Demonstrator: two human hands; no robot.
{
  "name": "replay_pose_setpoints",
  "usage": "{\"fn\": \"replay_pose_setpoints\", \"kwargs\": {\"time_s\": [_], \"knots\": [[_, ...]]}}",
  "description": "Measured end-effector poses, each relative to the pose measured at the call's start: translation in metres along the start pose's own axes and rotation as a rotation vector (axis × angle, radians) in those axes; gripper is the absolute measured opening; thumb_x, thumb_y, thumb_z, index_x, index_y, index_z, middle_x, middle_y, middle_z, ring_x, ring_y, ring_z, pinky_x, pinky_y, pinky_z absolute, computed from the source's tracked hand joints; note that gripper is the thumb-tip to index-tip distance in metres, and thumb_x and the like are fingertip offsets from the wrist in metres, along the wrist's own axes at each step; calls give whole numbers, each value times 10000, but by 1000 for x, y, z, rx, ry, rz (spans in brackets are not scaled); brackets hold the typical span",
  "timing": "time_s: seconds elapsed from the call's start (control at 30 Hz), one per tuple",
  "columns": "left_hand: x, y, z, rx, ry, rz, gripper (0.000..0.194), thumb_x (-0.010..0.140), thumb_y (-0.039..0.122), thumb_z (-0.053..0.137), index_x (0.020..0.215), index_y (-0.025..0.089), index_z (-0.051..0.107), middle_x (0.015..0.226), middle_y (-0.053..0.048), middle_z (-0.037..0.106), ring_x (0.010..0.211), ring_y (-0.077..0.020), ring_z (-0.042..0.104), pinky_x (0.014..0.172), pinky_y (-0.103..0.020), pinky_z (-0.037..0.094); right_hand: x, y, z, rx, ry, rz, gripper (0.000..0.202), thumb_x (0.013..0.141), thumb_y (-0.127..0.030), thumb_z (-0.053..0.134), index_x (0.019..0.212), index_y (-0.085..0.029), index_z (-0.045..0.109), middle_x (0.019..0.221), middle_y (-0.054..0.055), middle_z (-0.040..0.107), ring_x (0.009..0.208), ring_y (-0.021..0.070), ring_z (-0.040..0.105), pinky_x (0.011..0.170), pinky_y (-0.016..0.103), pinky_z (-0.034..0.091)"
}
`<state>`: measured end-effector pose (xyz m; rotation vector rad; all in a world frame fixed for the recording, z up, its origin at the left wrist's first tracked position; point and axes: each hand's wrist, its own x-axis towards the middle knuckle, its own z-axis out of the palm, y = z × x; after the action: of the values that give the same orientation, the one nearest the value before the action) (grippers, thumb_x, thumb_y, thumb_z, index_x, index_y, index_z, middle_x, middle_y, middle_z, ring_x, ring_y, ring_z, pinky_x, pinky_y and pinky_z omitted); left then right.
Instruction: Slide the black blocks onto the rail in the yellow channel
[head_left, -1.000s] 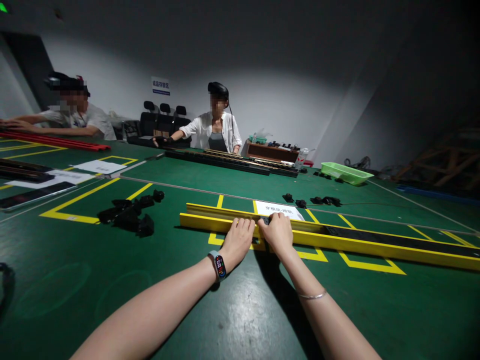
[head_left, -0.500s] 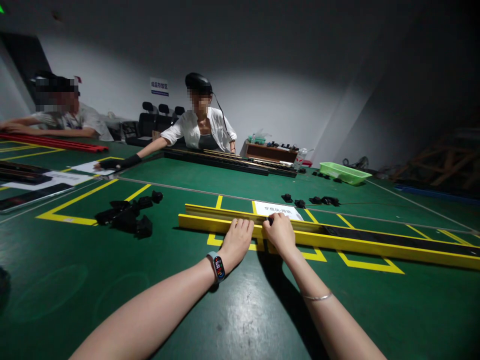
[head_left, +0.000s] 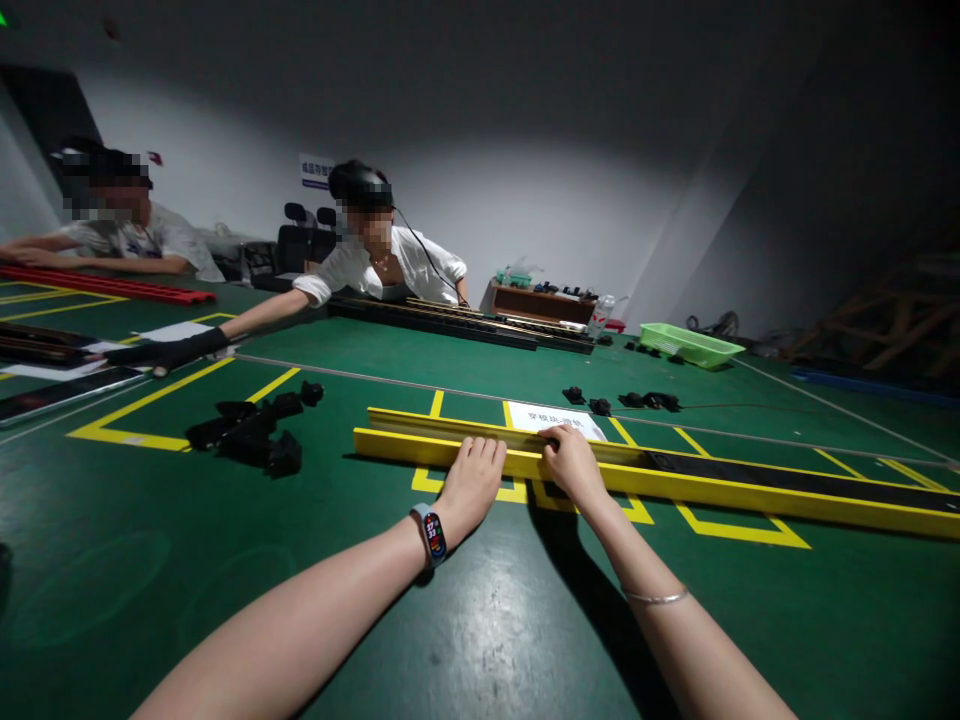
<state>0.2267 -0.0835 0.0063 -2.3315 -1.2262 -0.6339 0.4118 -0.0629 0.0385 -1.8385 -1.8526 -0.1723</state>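
Note:
A long yellow rail (head_left: 697, 485) lies across the green table (head_left: 465, 620), with a black strip in its channel toward the right. My left hand (head_left: 471, 483) rests flat on the rail's near edge, fingers together. My right hand (head_left: 574, 462) sits on the rail just to the right, fingers curled over its top near a small black part; whether it grips that part is hidden. A white paper label (head_left: 564, 420) lies behind the rail. A smartwatch is on my left wrist, a thin bangle on my right.
A pile of black parts (head_left: 251, 430) lies left of the rail; more small black parts (head_left: 637, 400) sit behind it. A co-worker's gloved hand (head_left: 161, 352) reaches across the table at left. A green tray (head_left: 690, 345) and black rails (head_left: 465, 322) are at the back.
My right hand slid a little right along the rail. The co-worker opposite leaned over and stretched an arm far to the left. My left hand stayed put.

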Motion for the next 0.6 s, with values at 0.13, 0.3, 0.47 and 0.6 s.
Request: {"fn": "replay_pose_setpoints", "kwargs": {"time_s": [0.13,0.3,0.47,0.6], "knots": [[0,0,0,3,0,1,370,897,157,398,1257,86,451,978,-104,536,912,-234,469,887,-394,353,1,10,-1,65,0,-22,375,718,-41,437,959,-163,697,1036,52,668,1017,182,568,939,259,382],[1,0,0,9,-2,9,385,895,164,407,1271,84,443,985,-106,540,918,-234,466,902,-400,348,0,18,-2,125,13,-35,451,664,-2,403,949,-167,712,1037,38,689,1020,171,591,953,259,405],[1,0,1,19,-10,0,381,894,168,412,1267,97,450,985,-97,543,913,-229,469,900,-390,348,0,23,-3,170,13,-40,492,627,12,400,951,-172,722,1042,34,701,1033,171,607,972,264,416],[1,-1,2,21,-11,10,385,892,172,417,1267,92,451,997,-103,541,921,-231,468,909,-393,341,-1,27,-5,194,13,-29,536,598,22,384,961,-176,725,1034,28,707,1038,170,615,976,264,426]]}}
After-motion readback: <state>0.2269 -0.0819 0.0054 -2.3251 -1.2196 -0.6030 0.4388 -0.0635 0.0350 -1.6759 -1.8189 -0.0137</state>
